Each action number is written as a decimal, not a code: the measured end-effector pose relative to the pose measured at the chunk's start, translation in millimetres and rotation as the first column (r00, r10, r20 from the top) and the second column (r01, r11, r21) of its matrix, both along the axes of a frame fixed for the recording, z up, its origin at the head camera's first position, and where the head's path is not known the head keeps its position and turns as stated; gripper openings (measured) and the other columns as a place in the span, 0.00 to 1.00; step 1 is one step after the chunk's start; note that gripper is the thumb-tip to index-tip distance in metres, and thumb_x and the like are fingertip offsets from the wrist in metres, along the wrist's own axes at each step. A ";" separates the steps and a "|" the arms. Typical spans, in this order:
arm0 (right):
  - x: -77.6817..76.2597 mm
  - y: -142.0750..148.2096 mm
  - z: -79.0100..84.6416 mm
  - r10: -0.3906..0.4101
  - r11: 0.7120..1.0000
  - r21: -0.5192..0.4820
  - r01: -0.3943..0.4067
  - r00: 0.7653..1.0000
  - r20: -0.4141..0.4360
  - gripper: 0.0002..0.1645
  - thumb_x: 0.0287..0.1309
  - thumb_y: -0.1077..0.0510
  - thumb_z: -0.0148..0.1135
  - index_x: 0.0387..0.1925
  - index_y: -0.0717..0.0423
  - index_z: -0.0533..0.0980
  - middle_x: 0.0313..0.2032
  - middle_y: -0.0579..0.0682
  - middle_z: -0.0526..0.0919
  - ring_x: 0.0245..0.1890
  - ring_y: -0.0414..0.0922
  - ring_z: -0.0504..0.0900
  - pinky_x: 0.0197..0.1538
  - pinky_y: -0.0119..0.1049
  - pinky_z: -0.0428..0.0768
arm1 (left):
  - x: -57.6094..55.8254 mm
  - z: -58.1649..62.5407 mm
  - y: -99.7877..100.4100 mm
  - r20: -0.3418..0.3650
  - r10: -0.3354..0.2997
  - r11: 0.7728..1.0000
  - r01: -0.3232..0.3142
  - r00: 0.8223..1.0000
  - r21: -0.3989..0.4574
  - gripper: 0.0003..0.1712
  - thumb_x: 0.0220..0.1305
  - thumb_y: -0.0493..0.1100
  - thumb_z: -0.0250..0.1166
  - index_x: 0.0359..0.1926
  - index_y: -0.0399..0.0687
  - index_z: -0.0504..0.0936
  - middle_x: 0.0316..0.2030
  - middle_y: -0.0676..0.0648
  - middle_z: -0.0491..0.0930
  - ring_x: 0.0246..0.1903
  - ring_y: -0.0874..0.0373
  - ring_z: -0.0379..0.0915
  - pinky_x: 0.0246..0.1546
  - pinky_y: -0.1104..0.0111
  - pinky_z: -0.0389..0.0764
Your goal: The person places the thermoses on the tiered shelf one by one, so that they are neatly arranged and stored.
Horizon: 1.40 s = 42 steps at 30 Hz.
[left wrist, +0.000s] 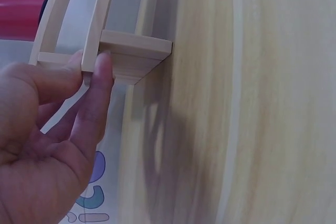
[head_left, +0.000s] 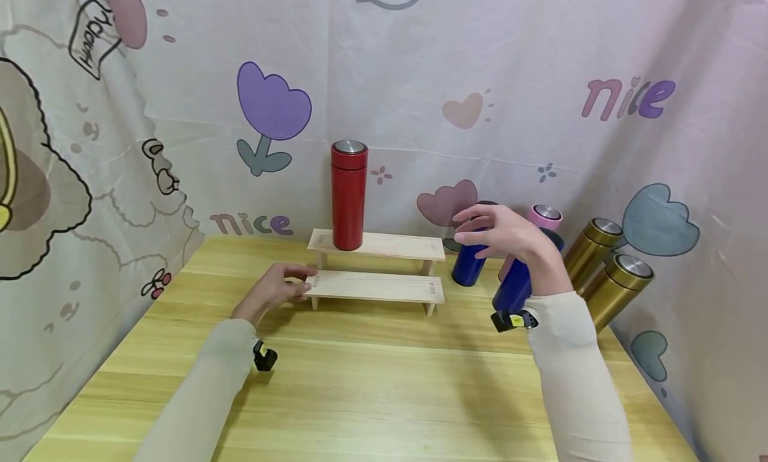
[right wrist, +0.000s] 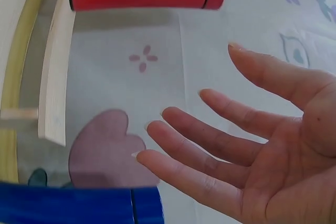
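A two-step wooden rack stands on the table, its upper step at the back. On that upper step, toward the left, a red thermos flask stands upright with a steel-topped lid. My left hand pinches the left end of the lower step; in the left wrist view the thumb and fingers close on the board's edge. My right hand is raised right of the rack with its fingers spread and nothing in them. Behind and below it, partly hidden, are two blue flasks.
A pink flask and two gold flasks stand at the right by the curtain. The wooden table reaches toward me in front of the rack. The printed curtain hangs along the back and both sides.
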State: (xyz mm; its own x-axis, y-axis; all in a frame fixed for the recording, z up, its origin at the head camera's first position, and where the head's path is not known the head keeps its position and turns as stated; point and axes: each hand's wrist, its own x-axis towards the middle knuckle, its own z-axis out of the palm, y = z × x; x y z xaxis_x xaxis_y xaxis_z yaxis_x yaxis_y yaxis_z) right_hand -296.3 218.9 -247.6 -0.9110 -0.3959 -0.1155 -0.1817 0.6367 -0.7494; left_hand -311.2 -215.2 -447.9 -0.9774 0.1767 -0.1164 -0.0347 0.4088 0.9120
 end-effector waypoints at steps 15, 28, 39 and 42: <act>16.9 63.0 10.2 -0.109 0.988 0.102 0.117 0.991 -0.082 0.40 0.72 0.44 0.62 0.75 0.59 0.61 0.71 0.69 0.69 0.65 0.66 0.77 0.63 0.60 0.83 | 0.3 1.2 0.8 0.030 0.028 1.000 -0.028 0.999 -0.004 0.24 0.72 0.32 0.63 0.67 0.40 0.78 0.65 0.32 0.72 0.43 0.55 0.82 0.47 0.66 0.91; 32.6 116.0 3.7 -0.267 0.952 0.119 0.282 0.955 -0.128 0.46 0.70 0.38 0.61 0.77 0.56 0.58 0.72 0.68 0.68 0.63 0.62 0.78 0.51 0.34 0.90 | -1.8 -0.8 0.6 0.034 0.033 0.999 -0.033 0.999 0.004 0.24 0.71 0.31 0.63 0.67 0.40 0.78 0.64 0.31 0.72 0.40 0.55 0.82 0.47 0.64 0.91; 24.0 141.0 -17.3 -0.359 0.924 0.119 0.364 0.931 -0.066 0.55 0.70 0.39 0.62 0.80 0.65 0.48 0.74 0.76 0.59 0.67 0.71 0.71 0.55 0.43 0.90 | -1.1 -0.9 0.4 0.020 0.027 1.000 -0.027 0.999 0.009 0.24 0.71 0.30 0.62 0.66 0.38 0.78 0.63 0.31 0.73 0.39 0.55 0.82 0.49 0.61 0.91; 18.3 145.8 -27.6 -0.378 0.918 0.116 0.378 0.925 -0.024 0.58 0.70 0.39 0.62 0.80 0.66 0.44 0.75 0.78 0.55 0.68 0.73 0.68 0.60 0.53 0.86 | -0.8 -1.6 0.0 0.013 0.021 1.000 -0.021 1.000 0.008 0.24 0.71 0.30 0.62 0.66 0.38 0.77 0.63 0.31 0.73 0.38 0.55 0.82 0.49 0.61 0.91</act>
State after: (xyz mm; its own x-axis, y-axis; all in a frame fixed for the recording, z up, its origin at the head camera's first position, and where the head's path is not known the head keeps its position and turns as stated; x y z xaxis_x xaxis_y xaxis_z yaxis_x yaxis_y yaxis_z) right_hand -278.0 364.7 -275.2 -0.9903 -0.0054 -0.1390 0.0894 0.7409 -0.6656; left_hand -312.1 -215.2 -449.5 -0.9793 0.1568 -0.1280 -0.0556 0.4000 0.9148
